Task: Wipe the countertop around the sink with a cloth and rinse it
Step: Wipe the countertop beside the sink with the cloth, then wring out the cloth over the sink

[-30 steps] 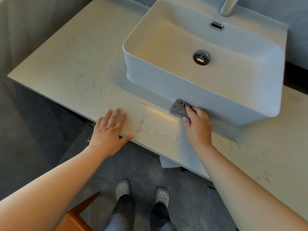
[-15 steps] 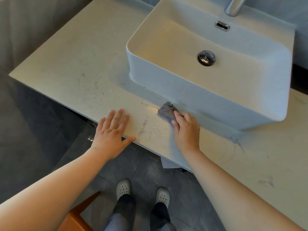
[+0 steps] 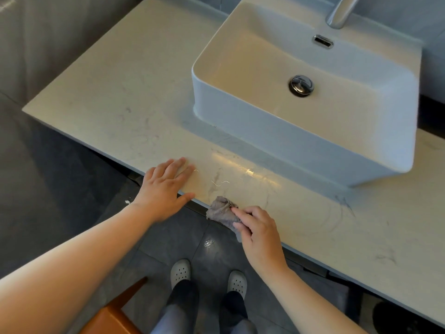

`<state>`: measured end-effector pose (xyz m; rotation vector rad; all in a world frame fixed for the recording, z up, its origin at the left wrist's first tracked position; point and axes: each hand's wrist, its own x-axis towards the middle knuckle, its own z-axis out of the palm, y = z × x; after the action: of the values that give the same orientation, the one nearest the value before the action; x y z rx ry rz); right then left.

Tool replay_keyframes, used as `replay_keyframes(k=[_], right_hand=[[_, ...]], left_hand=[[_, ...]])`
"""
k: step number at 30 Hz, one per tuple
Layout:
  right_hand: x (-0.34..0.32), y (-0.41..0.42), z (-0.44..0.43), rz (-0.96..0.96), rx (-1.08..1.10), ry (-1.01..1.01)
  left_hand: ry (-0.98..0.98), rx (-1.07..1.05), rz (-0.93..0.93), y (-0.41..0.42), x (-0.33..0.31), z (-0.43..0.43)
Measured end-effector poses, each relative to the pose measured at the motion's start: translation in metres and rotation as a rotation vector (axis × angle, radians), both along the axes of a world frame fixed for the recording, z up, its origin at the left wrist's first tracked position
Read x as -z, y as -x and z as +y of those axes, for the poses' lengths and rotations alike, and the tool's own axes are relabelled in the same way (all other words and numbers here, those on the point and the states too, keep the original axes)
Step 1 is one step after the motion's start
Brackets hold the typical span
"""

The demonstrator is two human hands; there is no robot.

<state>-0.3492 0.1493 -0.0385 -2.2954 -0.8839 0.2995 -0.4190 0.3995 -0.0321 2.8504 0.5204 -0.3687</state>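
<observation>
A small grey cloth [image 3: 221, 210] lies bunched at the front edge of the pale marble countertop [image 3: 115, 92], partly hanging over it. My right hand [image 3: 258, 233] pinches the cloth with its fingertips. My left hand [image 3: 166, 189] rests flat on the counter edge just left of the cloth, fingers spread, holding nothing. The white rectangular vessel sink [image 3: 289, 145] stands on the counter behind both hands, with a chrome drain [image 3: 301, 85] in its basin. A wet, shiny streak shows on the counter in front of the sink.
A chrome faucet [image 3: 340, 12] rises behind the sink at the top. Dark tiled floor lies below, with my feet in white clogs [image 3: 180, 272]. An orange stool corner [image 3: 113, 317] sits at the lower left. Grey veins mark the counter to the right.
My right hand has dragged the cloth from the foot of the sink back toward me to the counter's front edge. My left hand has stayed in place.
</observation>
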Motion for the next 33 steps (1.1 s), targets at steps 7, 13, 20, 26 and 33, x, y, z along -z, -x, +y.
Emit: replay_keyframes(k=[7,13,20,26,33], right_hand=[[-0.029,-0.06,0.024,-0.073,0.25,-0.104],[-0.01,-0.125,0.05,-0.155,0.325,0.065],[0.007,-0.114,0.065,-0.152,0.257,0.124],[0.008,-0.064,0.076,-0.137,0.161,0.094],[-0.029,-0.025,0.048,0.196,0.015,0.085]], left_hand=[[0.039,0.017,-0.023,0.001,-0.003,0.003],[0.033,0.038,-0.014,0.003,-0.001,0.006],[0.036,0.068,-0.023,0.005,0.003,0.009],[0.038,0.087,-0.009,0.006,0.001,0.012],[0.315,0.011,-0.003,0.005,-0.02,0.015]])
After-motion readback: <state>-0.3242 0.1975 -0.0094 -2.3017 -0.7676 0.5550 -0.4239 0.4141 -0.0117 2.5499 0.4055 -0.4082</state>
